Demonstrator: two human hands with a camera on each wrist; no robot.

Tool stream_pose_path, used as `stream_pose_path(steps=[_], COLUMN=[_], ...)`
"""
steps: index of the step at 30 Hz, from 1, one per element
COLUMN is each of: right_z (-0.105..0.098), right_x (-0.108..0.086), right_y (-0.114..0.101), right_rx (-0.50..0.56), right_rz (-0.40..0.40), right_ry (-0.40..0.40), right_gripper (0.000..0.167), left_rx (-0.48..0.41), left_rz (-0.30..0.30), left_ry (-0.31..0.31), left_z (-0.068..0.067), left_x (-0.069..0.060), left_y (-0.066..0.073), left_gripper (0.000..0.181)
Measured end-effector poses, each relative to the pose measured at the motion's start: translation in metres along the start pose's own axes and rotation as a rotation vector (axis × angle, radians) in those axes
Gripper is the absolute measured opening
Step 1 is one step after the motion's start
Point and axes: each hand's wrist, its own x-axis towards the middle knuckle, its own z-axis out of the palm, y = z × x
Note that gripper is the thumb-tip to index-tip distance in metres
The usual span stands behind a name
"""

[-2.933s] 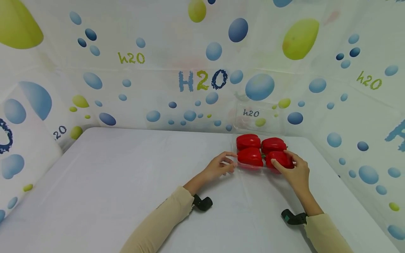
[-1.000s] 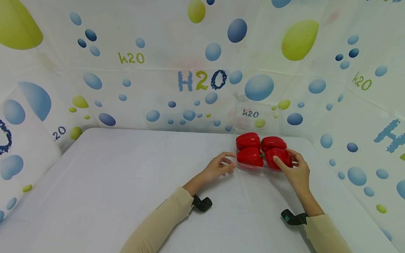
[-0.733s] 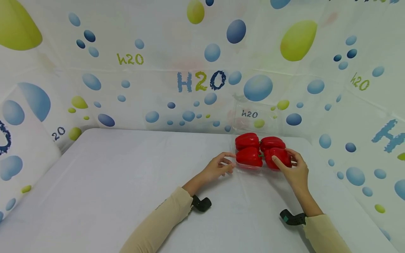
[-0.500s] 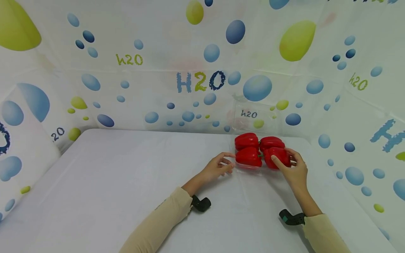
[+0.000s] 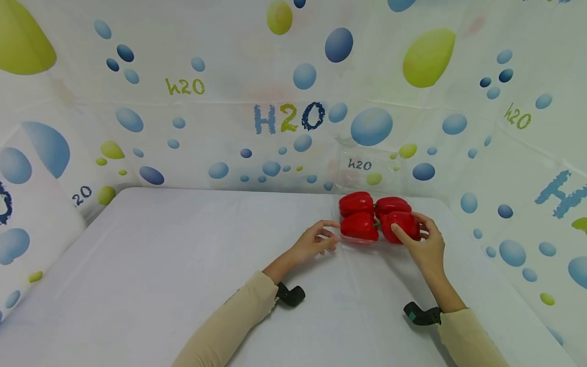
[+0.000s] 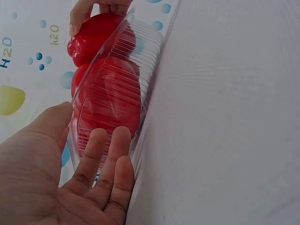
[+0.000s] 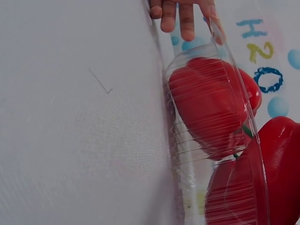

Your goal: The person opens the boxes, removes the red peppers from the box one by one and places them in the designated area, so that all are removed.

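Observation:
Several glossy red bell peppers with green stems lie in a clear ribbed plastic container [image 5: 358, 240] at the table's far right. My right hand [image 5: 430, 250] holds the front right bell pepper [image 5: 389, 224], thumb in front and fingers on its far right side. My left hand [image 5: 309, 245] is at the container's left end. Its index finger reaches the rim there, and in the left wrist view the thumb and relaxed fingers [image 6: 119, 150] lie around the wall. Beside it is the front left bell pepper [image 5: 357, 226]. The two back peppers are partly covered by the front ones.
A clear lid-like panel [image 5: 369, 168] stands upright behind the peppers, against the patterned backdrop [image 5: 206, 122]. White cloth covers the table [image 5: 183, 255]. Black wrist cameras sit below the left sleeve [image 5: 291, 295] and right sleeve [image 5: 422, 313].
Since the earliest frame, the front right bell pepper has turned and shifted slightly up and back under my right hand. My left hand stays at the container's end. The head view drifts slightly.

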Motion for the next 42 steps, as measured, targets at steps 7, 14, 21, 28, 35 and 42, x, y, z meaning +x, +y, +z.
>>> stream_pose_path(steps=[7,14,21,28,35,42], right_z=[-0.002,-0.002,-0.003,-0.004,-0.005,-0.005], right_x=[-0.001,-0.002,-0.003,-0.004,-0.003,-0.004], right_y=[-0.003,-0.004,-0.005,-0.006,-0.008,-0.011], right_rx=[-0.005,-0.007,0.014,0.020,0.031,0.044], right_rz=[-0.002,-0.022,-0.023,-0.026,-0.042,-0.048], right_ry=[0.001,0.023,0.042,0.036,0.038,0.029], right_gripper=[0.060,0.059,0.058,0.057,0.056,0.056], left_rx=[0.002,-0.003,-0.005,-0.002,-0.004,-0.004], left_rz=[0.003,-0.001,-0.015,-0.016,-0.011,-0.012], left_ry=[-0.001,-0.004,0.003,0.006,0.004,0.008], left_z=[0.000,0.001,0.001,0.002,0.002,0.002], left_x=[0.000,-0.001,-0.001,-0.001,0.000,0.000], left_y=[0.002,0.002,0.000,-0.001,-0.001,0.000], left_gripper=[0.038,0.039,0.038,0.038,0.038,0.039])
